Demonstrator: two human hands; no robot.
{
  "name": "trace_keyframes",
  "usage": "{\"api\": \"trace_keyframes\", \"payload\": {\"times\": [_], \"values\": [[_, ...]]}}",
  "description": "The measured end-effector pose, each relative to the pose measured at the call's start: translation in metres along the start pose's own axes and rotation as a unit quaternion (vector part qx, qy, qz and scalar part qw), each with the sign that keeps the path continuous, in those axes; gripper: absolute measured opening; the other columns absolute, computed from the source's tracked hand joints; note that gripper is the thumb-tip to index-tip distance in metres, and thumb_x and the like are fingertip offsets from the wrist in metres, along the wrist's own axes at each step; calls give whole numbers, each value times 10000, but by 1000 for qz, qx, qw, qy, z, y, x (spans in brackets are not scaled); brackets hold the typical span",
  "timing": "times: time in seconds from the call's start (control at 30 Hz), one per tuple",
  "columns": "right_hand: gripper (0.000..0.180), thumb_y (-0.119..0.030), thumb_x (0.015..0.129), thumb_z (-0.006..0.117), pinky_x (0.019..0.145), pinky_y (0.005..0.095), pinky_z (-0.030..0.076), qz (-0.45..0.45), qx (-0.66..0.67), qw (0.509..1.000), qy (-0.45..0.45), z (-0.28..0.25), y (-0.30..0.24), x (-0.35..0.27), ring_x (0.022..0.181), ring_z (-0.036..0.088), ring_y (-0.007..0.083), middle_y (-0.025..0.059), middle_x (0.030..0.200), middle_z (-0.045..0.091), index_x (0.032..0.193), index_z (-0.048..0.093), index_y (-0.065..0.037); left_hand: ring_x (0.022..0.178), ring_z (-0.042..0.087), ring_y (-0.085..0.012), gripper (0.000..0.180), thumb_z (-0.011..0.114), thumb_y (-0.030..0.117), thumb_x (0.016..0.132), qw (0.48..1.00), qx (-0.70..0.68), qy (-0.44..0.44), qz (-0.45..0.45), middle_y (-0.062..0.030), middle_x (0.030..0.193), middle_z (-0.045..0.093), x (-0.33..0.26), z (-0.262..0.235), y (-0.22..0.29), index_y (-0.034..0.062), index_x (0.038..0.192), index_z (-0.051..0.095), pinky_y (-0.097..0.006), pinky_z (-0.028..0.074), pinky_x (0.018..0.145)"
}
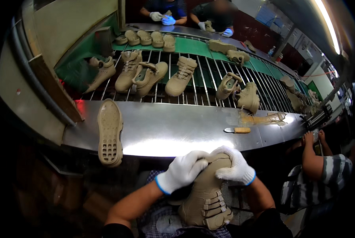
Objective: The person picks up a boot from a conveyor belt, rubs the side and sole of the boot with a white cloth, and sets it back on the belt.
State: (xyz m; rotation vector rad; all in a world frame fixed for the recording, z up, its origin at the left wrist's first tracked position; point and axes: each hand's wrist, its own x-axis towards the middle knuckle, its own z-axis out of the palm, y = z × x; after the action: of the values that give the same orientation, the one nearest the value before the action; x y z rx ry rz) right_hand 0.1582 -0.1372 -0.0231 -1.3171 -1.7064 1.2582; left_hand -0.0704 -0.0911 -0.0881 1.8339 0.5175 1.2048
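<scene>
- Low in the frame's centre, our left hand (182,170) and right hand (235,166), gloved, clamp the tan boot (207,194) upside down in our lap, steadying it.
- Beyond, a loose sole (110,133) overhangs the steel desk (177,127).
- Farther up, boots (181,75) rest on conveyor bars.

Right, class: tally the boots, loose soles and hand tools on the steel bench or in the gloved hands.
boot: 1, gripped by left hand and right hand
loose sole: 1
hand tool: 1
Total: 3
</scene>
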Motion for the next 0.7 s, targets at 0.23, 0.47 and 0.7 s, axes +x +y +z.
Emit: {"api": "trace_keyframes", "payload": {"times": [0.23, 0.47, 0.7], "values": [[613, -423, 856, 863, 951, 382, 573, 48, -104, 985, -132, -31, -16, 1, 1065, 724, 242, 142, 1170, 740, 1287, 693, -22, 849, 701, -227, 266, 590, 150, 1062, 999, 19, 33, 6, -142, 902, 719, -14, 19, 17, -61, 1202, 670, -362, 586, 788], [565, -324, 840, 839, 992, 389, 571, -14, -100, 992, -78, -34, 17, -8, 1100, 726, 262, 147, 1223, 739, 1300, 703, -26, 1174, 712, -377, 596, 748, 43, 846, 987, 88, -132, -4, -276, 1424, 621, -51, -17, 16, -46, 1412, 584, -387, 614, 959], [563, -386, 804, 866, 885, 378, 600, -61, -107, 988, -90, -24, 3, 1, 989, 753, 266, 143, 1124, 761, 1219, 738, -28, 1209, 722, -253, 577, 647, -26, 857, 969, -159, -125, -143, -210, 1362, 708, -26, -13, 5, -4, 1433, 638, -339, 584, 1046]]}}
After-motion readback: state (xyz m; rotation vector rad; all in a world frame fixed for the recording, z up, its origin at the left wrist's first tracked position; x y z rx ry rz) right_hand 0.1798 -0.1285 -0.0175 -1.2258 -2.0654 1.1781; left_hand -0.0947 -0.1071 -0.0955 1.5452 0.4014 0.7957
